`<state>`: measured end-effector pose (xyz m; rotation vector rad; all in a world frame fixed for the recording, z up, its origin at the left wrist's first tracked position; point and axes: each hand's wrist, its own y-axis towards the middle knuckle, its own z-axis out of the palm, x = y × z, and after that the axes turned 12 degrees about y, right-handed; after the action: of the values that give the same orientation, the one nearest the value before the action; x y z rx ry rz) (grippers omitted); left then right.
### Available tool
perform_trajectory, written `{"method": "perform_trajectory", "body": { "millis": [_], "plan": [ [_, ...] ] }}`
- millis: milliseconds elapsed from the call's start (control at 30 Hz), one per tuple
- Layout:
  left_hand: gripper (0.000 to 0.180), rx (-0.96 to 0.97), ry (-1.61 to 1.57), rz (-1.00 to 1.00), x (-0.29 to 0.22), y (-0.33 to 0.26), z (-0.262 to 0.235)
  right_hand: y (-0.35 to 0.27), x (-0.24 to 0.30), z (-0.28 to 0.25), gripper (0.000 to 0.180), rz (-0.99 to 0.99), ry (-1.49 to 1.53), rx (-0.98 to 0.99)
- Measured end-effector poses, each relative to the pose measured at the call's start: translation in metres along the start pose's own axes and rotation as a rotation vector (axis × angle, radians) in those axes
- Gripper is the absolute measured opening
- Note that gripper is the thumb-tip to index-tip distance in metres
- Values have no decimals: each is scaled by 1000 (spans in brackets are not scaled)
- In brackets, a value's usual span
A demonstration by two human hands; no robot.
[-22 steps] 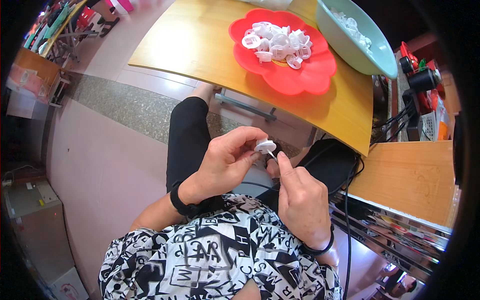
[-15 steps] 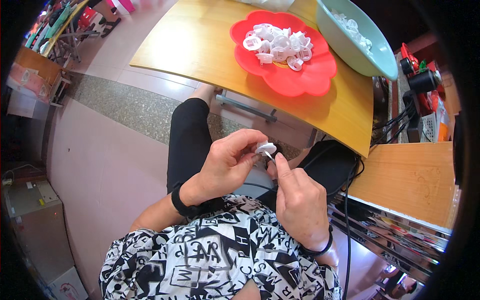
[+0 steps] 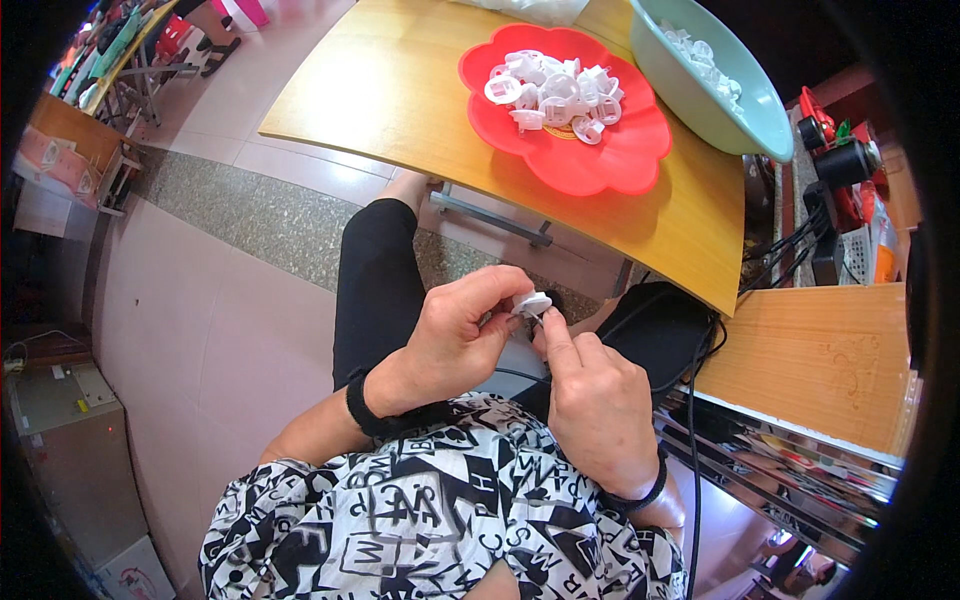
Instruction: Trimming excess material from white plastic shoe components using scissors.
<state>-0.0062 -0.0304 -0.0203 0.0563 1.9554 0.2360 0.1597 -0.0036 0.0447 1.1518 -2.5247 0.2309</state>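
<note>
Left hand: thumb and fingers pinching a small white plastic part, held over the lap, off the bench, short of its near edge and left of the near right corner. Right hand: fingers curled round a thin tool, grip mostly hidden, forefinger extended to the part. Red flower-shaped plate on bench toward right edge, white pieces heaped in it. Pale green basin beside it along right edge, more white pieces inside.
</note>
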Motion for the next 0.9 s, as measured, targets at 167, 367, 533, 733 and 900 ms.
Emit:
{"method": "perform_trajectory", "body": {
  "millis": [167, 367, 533, 733, 900],
  "plan": [
    [28, 10, 30, -1, 7, -2, 4, 1, -2, 2, 42, 33, 16, 23],
    [31, 3, -399, -128, 5, -1, -3, -6, -19, -1, 41, 6, 588, -251],
    [33, -11, -502, -104, -2, 4, -5, 0, -20, 7, 27, 176, 836, -348],
    [33, -11, -466, -54, -9, 4, -3, 17, -18, 23, 13, 376, 1214, -427],
    [40, 13, -406, -38, -8, 0, -1, 24, -21, 13, 12, 253, 1009, -352]
  ]
}}
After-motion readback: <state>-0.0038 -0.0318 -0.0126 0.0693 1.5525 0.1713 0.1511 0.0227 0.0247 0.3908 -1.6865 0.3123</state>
